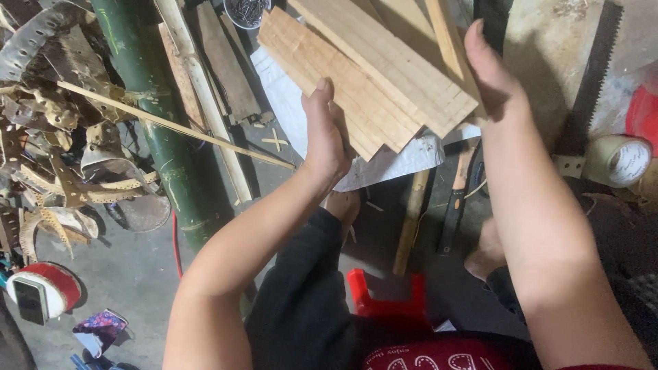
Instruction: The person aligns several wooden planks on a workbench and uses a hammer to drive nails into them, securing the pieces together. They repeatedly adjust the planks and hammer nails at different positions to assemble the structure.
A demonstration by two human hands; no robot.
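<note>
Both forearms rise from the bottom edge, over dark trousers and a red stool [385, 296] on the concrete floor [130, 274]. Left hand [327, 133] stands edge-on, fingers straight and flat against the near-left ends of a stack of pale wooden slats [370, 75]; right hand [495, 72] is open too, palm pressed to the stack's right side, so the slats sit squeezed between two flat palms rather than gripped. Their near ends are cut square and staggered, with fine straight grain, the boards running up and away toward the top edge. Just under them lies white sheeting [384, 164]. Room is tight: a thick green bamboo pole [161, 123] and thin split strips [205, 103] crowd the left, a hand saw [589, 82] and tape roll [620, 161] hem in the right, and a dark-handled knife [452, 216] lies below the stack. Open floor shows mainly at lower left.
</note>
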